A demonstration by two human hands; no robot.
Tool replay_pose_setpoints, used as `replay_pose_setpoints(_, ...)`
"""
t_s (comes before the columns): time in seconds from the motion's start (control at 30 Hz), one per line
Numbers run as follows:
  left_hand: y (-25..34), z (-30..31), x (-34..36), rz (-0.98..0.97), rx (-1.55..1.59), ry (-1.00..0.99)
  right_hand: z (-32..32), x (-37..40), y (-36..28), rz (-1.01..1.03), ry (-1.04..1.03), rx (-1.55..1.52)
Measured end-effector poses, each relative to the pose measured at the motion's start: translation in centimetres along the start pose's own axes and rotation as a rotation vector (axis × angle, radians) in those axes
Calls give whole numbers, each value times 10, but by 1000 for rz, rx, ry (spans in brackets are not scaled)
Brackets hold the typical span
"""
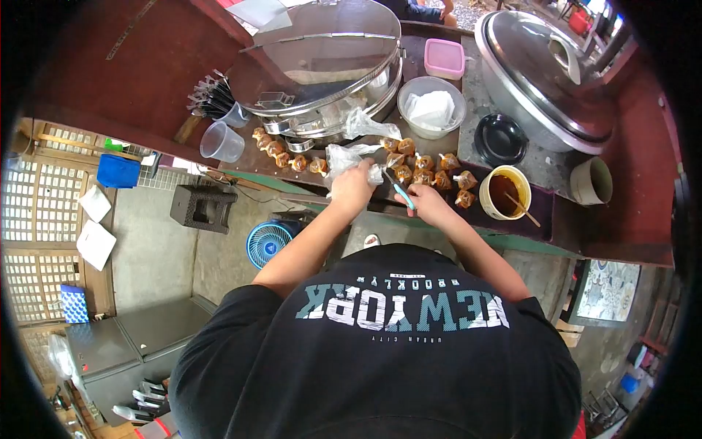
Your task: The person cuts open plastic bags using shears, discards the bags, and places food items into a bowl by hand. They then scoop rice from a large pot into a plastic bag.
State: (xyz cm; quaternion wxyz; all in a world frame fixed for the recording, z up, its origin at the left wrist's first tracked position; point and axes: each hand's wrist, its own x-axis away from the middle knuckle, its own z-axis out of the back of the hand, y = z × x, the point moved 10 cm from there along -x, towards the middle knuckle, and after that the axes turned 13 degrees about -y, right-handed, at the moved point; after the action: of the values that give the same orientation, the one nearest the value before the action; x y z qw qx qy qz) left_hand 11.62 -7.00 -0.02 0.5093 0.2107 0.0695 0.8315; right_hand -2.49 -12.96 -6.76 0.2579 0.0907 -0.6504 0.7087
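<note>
My left hand (352, 187) is closed on clear plastic bags (342, 159), bunched up at the counter's front edge. Just to its right, my right hand (425, 203) grips scissors (402, 192) with light-blue handles, their blades pointing towards the plastic. Beyond and beside the right hand sit several small knotted bags of brown sauce (423, 176). More sauce bags (283, 159) lie in a row left of my left hand. A cream tub (492, 206) of dark brown sauce, a wooden-handled utensil in it, stands right of my right hand.
A large glass-lidded steamer (322, 55) stands behind my hands. Around it are a bowl with white plastic (398, 110), a pink-lidded box (444, 58), black bowls (501, 139) and a big lidded pot (537, 80). Plastic cups (222, 142) stand at left; a blue fan (269, 244) sits below.
</note>
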Motion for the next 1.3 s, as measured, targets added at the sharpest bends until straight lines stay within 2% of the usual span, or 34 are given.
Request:
replay_pose_setpoints(0.07, -4, -3, -1, 31, -95, -48, -1, 8, -4, -29, -40, -8)
replay_pose_setpoints(0.17, 3, 23, 13, 14, -77, 138, 2, 27, -16, -9, -52, -40)
replay_pose_setpoints(0.27, 21, 43, 23, -134, -57, 146, 17, 43, -23, -5, 21, -132)
replay_pose_setpoints(0.3, 29, 47, 26, -240, -70, 182, 21, 52, -30, 16, 52, -236)
replay_pose_setpoints(0.4, 44, 50, 7, -340, -152, 155, 31, 58, -25, 15, 102, -362)
replay_pose_setpoints(0.43, 52, 52, -2, -293, -207, 78, 31, 63, -27, -8, 136, -435)
replay_pose_setpoints(0.53, 65, 47, -32, -171, -359, -144, 17, 49, -15, 76, -41, -747)
replay_pose_setpoints(0.77, 53, 25, -80, -153, -431, -145, -1, 41, -13, 99, -146, -897)
replay_pose_setpoints(0.87, 53, 35, -71, -54, -327, -195, -3, 43, -17, 124, -148, -934)
replay_pose_setpoints(0.97, 40, 26, -77, -150, -9, -172, -5, 40, -19, 180, -180, -947)
replay_pose_setpoints(1.07, 43, 38, -71, -169, 134, -130, -8, 30, -12, 184, -173, -948)
replay_pose_setpoints(1.27, 23, 13, -85, -195, 366, -245, -4, 28, -12, 204, -127, -988)
replay_pose_setpoints(1.3, 21, 14, -83, -143, 426, -260, -4, 26, -13, 218, -138, -985)
